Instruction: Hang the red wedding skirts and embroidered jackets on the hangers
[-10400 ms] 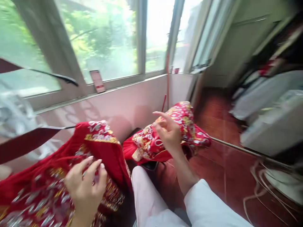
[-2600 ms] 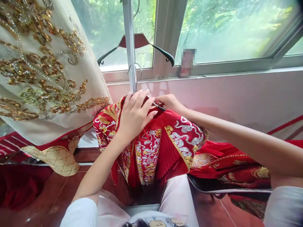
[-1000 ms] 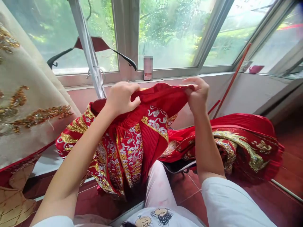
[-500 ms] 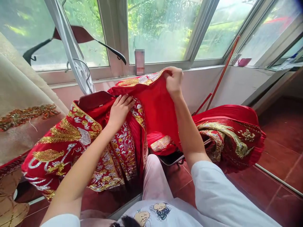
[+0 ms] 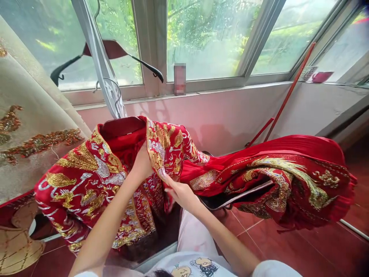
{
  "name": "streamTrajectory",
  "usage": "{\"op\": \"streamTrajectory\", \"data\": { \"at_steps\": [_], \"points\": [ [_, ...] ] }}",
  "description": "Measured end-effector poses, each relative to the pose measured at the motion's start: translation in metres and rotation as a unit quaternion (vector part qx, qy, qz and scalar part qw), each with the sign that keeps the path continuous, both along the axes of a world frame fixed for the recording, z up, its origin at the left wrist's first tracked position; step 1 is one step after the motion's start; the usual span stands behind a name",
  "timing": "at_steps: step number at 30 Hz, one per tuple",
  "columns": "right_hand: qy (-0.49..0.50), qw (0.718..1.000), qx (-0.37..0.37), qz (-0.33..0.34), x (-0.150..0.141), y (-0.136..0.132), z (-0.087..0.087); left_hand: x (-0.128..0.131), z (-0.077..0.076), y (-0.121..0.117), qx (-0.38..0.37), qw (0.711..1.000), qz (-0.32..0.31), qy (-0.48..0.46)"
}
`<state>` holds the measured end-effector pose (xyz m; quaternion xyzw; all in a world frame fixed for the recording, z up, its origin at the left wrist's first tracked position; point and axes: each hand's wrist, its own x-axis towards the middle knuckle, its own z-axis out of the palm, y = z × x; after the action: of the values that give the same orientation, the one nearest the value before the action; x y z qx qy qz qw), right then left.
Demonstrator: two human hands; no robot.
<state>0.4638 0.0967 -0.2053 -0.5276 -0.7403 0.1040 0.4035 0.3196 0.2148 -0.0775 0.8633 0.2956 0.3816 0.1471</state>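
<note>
A red jacket (image 5: 86,181) with gold and silver embroidery hangs on a dark red hanger (image 5: 123,125), its front parted over an inner red garment. My left hand (image 5: 143,161) reaches behind the jacket's right-side front edge, and the cloth hides its fingers. Lower on that edge, my right hand (image 5: 182,193) pinches the gold trim, thumb and fingers together. The right sleeve (image 5: 191,148) of the jacket drapes toward the wall. Beside it a red pleated skirt (image 5: 300,154), embroidered with a bird's tail, lies across a dark chair (image 5: 216,201).
A white rack post (image 5: 100,57) rises behind the jacket, with a spare hanger (image 5: 108,50) on it. Cream beaded cloth (image 5: 37,100) hangs at left. On the windowsill stand a phone (image 5: 180,79) and a pink cup (image 5: 322,77). A red pole (image 5: 291,90) leans in the corner.
The jacket's right shoulder, held up and spread by my right hand half a second ago, now sits over the hanger. My right hand has come down to the front edge; my left slipped under the cloth.
</note>
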Motion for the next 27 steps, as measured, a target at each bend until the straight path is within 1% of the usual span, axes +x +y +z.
{"op": "streamTrajectory", "data": {
  "at_steps": [1, 2, 3, 4, 5, 6, 7, 8, 9, 10, 11, 12, 14, 16, 18, 19, 20, 21, 22, 23, 24, 25, 26, 27],
  "points": [
    [0.018, 0.999, 0.000, 0.031, 0.006, 0.003, 0.010, -0.009, 0.000, -0.010, -0.020, 0.999, -0.011, -0.039],
    [0.049, 0.998, 0.021, 0.039, 0.017, 0.009, 0.023, -0.018, 0.001, -0.018, -0.050, 0.995, -0.018, -0.089],
    [0.095, 0.993, 0.068, 0.024, 0.031, 0.017, 0.039, -0.024, 0.004, -0.025, -0.083, 0.987, -0.020, -0.138],
    [0.152, 0.980, 0.127, -0.028, 0.047, 0.028, 0.056, -0.028, 0.009, -0.031, -0.114, 0.978, -0.017, -0.172],
    [0.199, 0.961, 0.175, -0.082, 0.063, 0.042, 0.072, -0.029, 0.014, -0.034, -0.134, 0.974, -0.007, -0.182],
    [0.244, 0.933, 0.228, -0.130, 0.078, 0.059, 0.087, -0.029, 0.021, -0.036, -0.140, 0.975, 0.007, -0.172],
    [0.251, 0.933, 0.227, -0.121, 0.090, 0.077, 0.099, -0.026, 0.027, -0.036, -0.138, 0.978, 0.024, -0.153],
    [0.257, 0.942, 0.199, -0.085, 0.097, 0.094, 0.108, -0.023, 0.035, -0.036, -0.131, 0.981, 0.039, -0.137],
    [0.253, 0.954, 0.156, -0.041, 0.101, 0.109, 0.113, -0.018, 0.042, -0.036, -0.122, 0.983, 0.049, -0.131],
    [0.240, 0.964, 0.115, -0.001, 0.100, 0.121, 0.115, -0.014, 0.048, -0.036, -0.115, 0.983, 0.048, -0.134],
    [0.229, 0.969, 0.087, 0.020, 0.097, 0.128, 0.113, -0.009, 0.054, -0.037, -0.109, 0.983, 0.038, -0.140],
    [0.221, 0.972, 0.073, 0.020, 0.092, 0.132, 0.109, -0.006, 0.058, -0.039, -0.103, 0.984, 0.023, -0.145],
    [0.222, 0.971, 0.083, -0.028, 0.082, 0.129, 0.095, -0.003, 0.064, -0.048, -0.090, 0.988, 0.006, -0.128],
    [0.230, 0.965, 0.101, -0.081, 0.077, 0.119, 0.079, -0.009, 0.066, -0.060, -0.066, 0.994, 0.026, -0.080],
    [0.225, 0.963, 0.106, -0.102, 0.078, 0.108, 0.069, -0.028, 0.069, -0.072, -0.023, 0.995, 0.080, -0.051],
    [0.219, 0.966, 0.097, -0.100, 0.080, 0.104, 0.067, -0.041, 0.072, -0.076, 0.009, 0.992, 0.118, -0.052],
    [0.211, 0.970, 0.082, -0.094, 0.082, 0.101, 0.070, -0.057, 0.076, -0.076, 0.046, 0.984, 0.162, -0.060],
    [0.200, 0.974, 0.068, -0.085, 0.084, 0.099, 0.076, -0.074, 0.081, -0.073, 0.080, 0.973, 0.206, -0.068],
    [0.188, 0.977, 0.061, -0.074, 0.085, 0.099, 0.086, -0.090, 0.087, -0.066, 0.105, 0.962, 0.246, -0.062],
    [0.178, 0.980, 0.063, -0.062, 0.084, 0.099, 0.099, -0.104, 0.094, -0.056, 0.111, 0.954, 0.273, -0.045],
    [0.169, 0.982, 0.069, -0.045, 0.081, 0.102, 0.115, -0.116, 0.099, -0.043, 0.093, 0.955, 0.279, -0.024],
    [0.161, 0.984, 0.075, -0.018, 0.075, 0.105, 0.132, -0.124, 0.104, -0.030, 0.053, 0.964, 0.259, -0.005],
    [0.153, 0.986, 0.068, 0.023, 0.068, 0.109, 0.149, -0.130, 0.106, -0.017, 0.006, 0.975, 0.222, 0.014],
    [0.140, 0.986, 0.042, 0.078, 0.059, 0.114, 0.166, -0.132, 0.108, -0.006, -0.039, 0.982, 0.181, 0.026]
  ]
}}
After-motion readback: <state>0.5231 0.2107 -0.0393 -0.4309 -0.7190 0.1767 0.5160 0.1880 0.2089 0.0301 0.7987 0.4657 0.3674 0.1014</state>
